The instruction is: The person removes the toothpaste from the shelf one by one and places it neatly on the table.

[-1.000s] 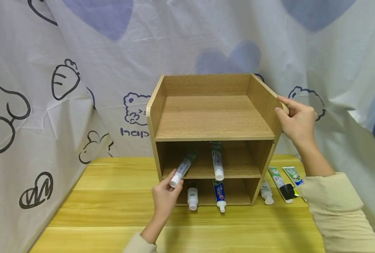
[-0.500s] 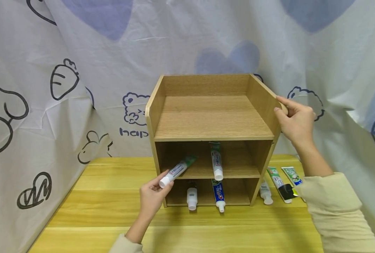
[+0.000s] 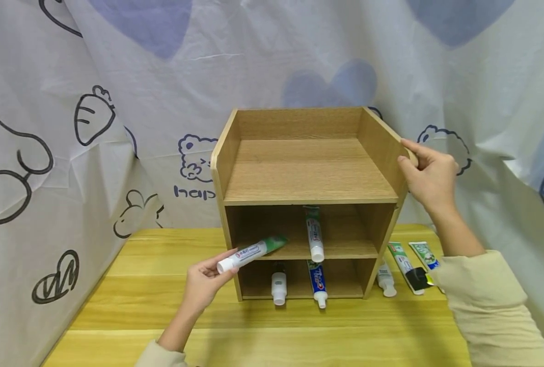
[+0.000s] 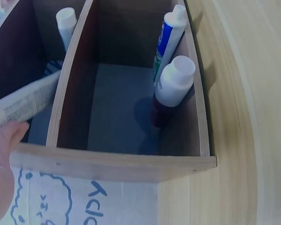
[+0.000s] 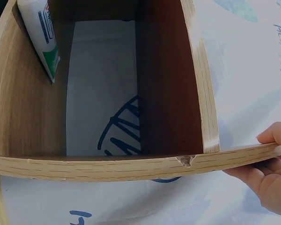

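In the head view my left hand point(image 3: 205, 280) pinches a white and green toothpaste tube point(image 3: 249, 256) near its cap, the green end reaching into the left of the middle shelf. The left wrist view shows this tube point(image 4: 30, 101) aslant across the shelf edge. My right hand point(image 3: 432, 176) grips the upper right side panel of the wooden shelf unit point(image 3: 310, 176), thumb on one face. Another white and green tube point(image 3: 315, 234) lies on the middle shelf, cap outward. On the bottom shelf lie a white-capped bottle or tube point(image 3: 278, 286) and a blue toothpaste tube point(image 3: 318, 283).
Right of the unit, on the wooden table point(image 3: 162, 306), lie a white tube point(image 3: 385, 279), a green and white tube point(image 3: 405, 265) with a black object point(image 3: 417, 278) over it, and a green and blue tube point(image 3: 424, 255). A printed curtain point(image 3: 263, 51) hangs behind.
My left hand has moved left and slightly down, and the tube in it has swung from steep to nearly level. The right hand stays on the side panel.
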{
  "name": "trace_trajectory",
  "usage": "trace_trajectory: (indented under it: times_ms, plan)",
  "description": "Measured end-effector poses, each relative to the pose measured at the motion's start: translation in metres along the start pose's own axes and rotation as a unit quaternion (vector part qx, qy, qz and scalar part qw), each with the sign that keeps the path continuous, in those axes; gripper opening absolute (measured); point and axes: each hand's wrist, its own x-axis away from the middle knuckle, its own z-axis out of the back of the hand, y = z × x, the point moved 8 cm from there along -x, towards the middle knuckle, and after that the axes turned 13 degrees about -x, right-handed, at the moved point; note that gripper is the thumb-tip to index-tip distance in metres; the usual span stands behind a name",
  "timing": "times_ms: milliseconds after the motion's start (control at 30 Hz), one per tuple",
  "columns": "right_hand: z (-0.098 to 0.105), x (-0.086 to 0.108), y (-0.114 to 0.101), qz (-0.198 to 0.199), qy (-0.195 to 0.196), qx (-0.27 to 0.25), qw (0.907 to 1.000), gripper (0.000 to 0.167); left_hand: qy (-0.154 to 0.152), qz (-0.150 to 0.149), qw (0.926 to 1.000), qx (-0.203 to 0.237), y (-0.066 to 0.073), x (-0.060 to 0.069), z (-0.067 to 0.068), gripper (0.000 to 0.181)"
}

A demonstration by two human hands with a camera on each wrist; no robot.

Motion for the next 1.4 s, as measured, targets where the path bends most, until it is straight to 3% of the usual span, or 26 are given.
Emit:
trace_trajectory:
  times_ms: [300,533,567,767,800,933,1400]
  plan:
    - [0.001,0.001,0.0,0.007,0.0,0.003,1.0,0.032,-0.079,-0.02,0.9956,0.045,-0.001,0.003,0.009,0.041]
    - [0.002,0.0,-0.002,0.026,0.006,0.013,0.9995,0.032,-0.136,-0.063,0.9843,0.094,-0.002,0.005,0.015,0.035]
    - [0.002,0.0,-0.001,0.026,0.006,0.014,0.9995,0.032,-0.147,-0.082,0.9796,0.11,-0.014,0.0,0.014,0.034]
    - [0.002,0.0,0.001,0.022,0.005,0.015,0.9996,0.032,-0.176,-0.076,0.9734,0.126,-0.017,0.001,0.022,0.034]
    - [0.002,0.0,0.001,0.021,0.004,0.014,0.9997,0.032,-0.175,-0.059,0.976,0.116,-0.005,0.006,0.025,0.036]
    - [0.003,0.0,0.002,0.017,0.002,0.011,0.9998,0.033,-0.194,-0.059,0.9715,0.123,-0.005,0.007,0.032,0.041]
    - [0.002,-0.001,0.0,0.03,0.008,0.019,0.9993,0.031,-0.221,-0.042,0.9712,0.079,-0.028,0.021,0.058,0.042]
